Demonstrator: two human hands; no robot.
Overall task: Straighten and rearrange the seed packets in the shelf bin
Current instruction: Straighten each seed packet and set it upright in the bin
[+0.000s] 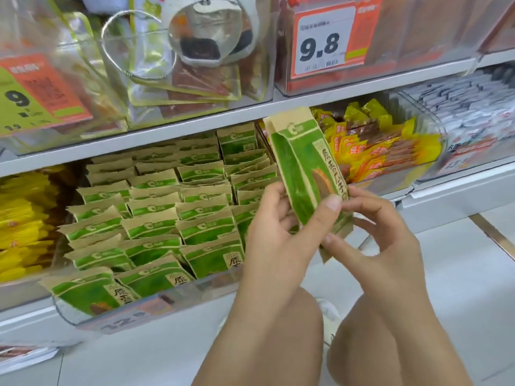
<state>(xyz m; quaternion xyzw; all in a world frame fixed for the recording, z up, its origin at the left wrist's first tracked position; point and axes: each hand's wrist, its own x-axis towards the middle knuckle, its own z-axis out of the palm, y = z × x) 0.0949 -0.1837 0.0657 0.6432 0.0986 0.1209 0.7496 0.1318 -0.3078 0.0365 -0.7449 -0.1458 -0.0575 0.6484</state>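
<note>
A clear plastic shelf bin (195, 292) holds several rows of green and tan seed packets (178, 215), most standing upright, the front ones leaning forward. In front of the bin's right end I hold a small stack of the same packets (301, 168) upright and edge-on. My left hand (281, 232) grips the stack's lower part, thumb on the front face. My right hand (381, 235) pinches its lower right edge with the fingertips.
Yellow packets (19, 224) fill the bin to the left. Yellow and red snack packs (373, 146) fill the bin to the right, with grey sachets (473, 107) beyond. The upper shelf carries clear bins with orange price tags (326, 43). My knees are over a pale tiled floor (473, 274).
</note>
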